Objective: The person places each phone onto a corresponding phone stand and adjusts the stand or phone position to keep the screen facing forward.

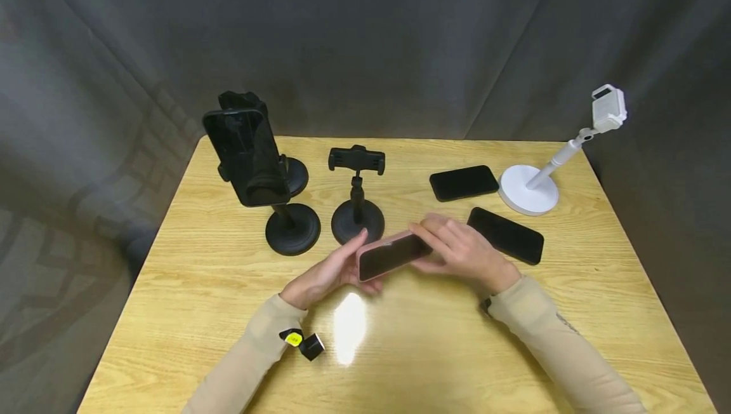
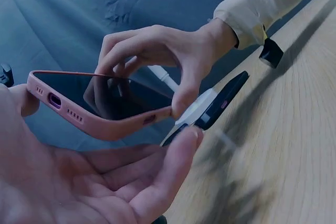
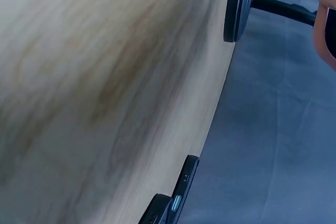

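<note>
In the head view, both hands are at a smartphone in a pink case [image 1: 393, 258], raised over the middle of the table with its dark screen up. My right hand [image 1: 468, 254] pinches its right end between thumb and fingers. At the other end my left hand [image 1: 334, 271] has the thumb by the upper edge and the fingers below. The left wrist view shows that palm turned up, fingers fairly straight under the pink case [image 2: 100, 127]. Just behind the phone stands a black phone holder [image 1: 357, 214] with an unoccupied clamp. Only the case's edge [image 3: 319, 40] enters the right wrist view.
At left, a black phone [image 1: 245, 157] sits in a stand with a round base [image 1: 292, 230]; another black base [image 1: 297, 176] shows behind. Two black phones [image 1: 464, 183] lie at right, one [image 1: 507, 235] by the right wrist. A white stand [image 1: 528, 190] rises beyond.
</note>
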`<state>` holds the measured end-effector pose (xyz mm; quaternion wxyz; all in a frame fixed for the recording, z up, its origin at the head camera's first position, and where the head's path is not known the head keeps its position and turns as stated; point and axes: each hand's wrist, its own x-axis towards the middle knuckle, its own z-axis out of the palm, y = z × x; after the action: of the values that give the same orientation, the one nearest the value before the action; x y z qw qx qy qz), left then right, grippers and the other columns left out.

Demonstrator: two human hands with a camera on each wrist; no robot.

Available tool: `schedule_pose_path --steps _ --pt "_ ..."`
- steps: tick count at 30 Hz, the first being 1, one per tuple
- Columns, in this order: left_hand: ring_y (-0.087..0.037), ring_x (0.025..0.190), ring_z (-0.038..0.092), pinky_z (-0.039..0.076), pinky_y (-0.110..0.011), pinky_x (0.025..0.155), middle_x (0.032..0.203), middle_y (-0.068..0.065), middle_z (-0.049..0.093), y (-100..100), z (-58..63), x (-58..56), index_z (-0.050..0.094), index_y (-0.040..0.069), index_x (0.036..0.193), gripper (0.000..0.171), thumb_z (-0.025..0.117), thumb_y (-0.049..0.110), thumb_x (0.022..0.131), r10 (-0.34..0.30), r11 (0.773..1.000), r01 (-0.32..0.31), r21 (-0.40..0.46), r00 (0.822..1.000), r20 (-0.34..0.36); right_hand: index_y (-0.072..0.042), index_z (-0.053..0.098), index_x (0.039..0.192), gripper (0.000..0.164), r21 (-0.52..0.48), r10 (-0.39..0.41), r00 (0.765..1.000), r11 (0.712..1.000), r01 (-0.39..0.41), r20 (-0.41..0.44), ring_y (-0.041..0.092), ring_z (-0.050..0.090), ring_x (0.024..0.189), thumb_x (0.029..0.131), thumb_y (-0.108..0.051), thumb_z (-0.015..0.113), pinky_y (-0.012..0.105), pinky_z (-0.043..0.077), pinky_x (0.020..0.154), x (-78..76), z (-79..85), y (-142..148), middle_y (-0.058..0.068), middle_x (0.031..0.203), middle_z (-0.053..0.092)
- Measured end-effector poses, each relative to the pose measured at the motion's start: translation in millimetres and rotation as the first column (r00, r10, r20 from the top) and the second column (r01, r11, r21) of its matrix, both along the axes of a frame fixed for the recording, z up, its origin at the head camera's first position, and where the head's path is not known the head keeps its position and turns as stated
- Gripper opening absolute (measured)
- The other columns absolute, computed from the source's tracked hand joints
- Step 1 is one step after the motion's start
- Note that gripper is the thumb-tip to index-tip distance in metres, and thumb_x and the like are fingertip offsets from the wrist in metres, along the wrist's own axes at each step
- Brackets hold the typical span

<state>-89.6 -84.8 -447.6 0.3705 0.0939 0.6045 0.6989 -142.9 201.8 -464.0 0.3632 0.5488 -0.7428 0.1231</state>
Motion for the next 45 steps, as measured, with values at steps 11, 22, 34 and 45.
schedule_pose_path --steps 11,22,34,45 --pt "-0.024 0.087 0.077 0.061 -0.039 0.086 0.12 -0.04 0.064 -2 -3.3 -1.8 0.055 -0.01 0.137 0.083 0.035 0.064 0.105 -0.032 0.999 0.032 0.019 0.999 0.038 0.003 0.067 0.129 0.052 0.035 0.007 0.995 0.999 -0.003 -0.099 0.03 0.071 0.095 0.099 -0.04 0.064 0.037 0.062 0.079 3.1 -1.8 -5 0.019 0.112 0.072" --pt "-0.015 0.082 0.074 0.062 -0.031 0.079 0.117 -0.036 0.068 -10 -2.5 -3.1 0.057 -0.011 0.136 0.059 0.046 0.04 0.108 -0.126 0.992 0.126 0.03 0.992 -0.006 0.003 0.067 0.13 0.044 0.077 0.048 0.993 0.996 -0.04 -0.105 0.03 0.073 0.1 0.103 -0.032 0.06 0.04 0.061 0.09 6.5 -2.8 -9 0.017 0.115 0.072" --pt "-0.012 0.074 0.072 0.059 -0.029 0.079 0.097 -0.022 0.076 -8 -7.7 -3.3 0.063 -0.017 0.125 0.056 0.053 0.034 0.105 -0.118 0.992 0.117 -0.035 0.992 -0.036 0.002 0.068 0.128 0.041 0.049 0.073 0.997 0.996 -0.073 0.01 0.028 0.069 0.101 0.102 -0.029 0.064 0.04 0.061 0.089 6.7 -5.3 -12 0.015 0.115 0.069" --pt "-0.014 0.077 0.07 0.055 -0.032 0.086 0.089 -0.016 0.074 -8 -12.1 -2.1 0.065 -0.018 0.115 0.052 0.056 0.032 0.104 -0.056 0.997 0.051 -0.05 0.992 -0.117 0.005 0.058 0.137 0.064 -0.032 0.072 0.963 0.997 -0.066 0.261 0.029 0.064 0.111 0.084 -0.023 0.079 0.04 0.057 0.098 3.4 -10.4 -17 0.016 0.126 0.063"
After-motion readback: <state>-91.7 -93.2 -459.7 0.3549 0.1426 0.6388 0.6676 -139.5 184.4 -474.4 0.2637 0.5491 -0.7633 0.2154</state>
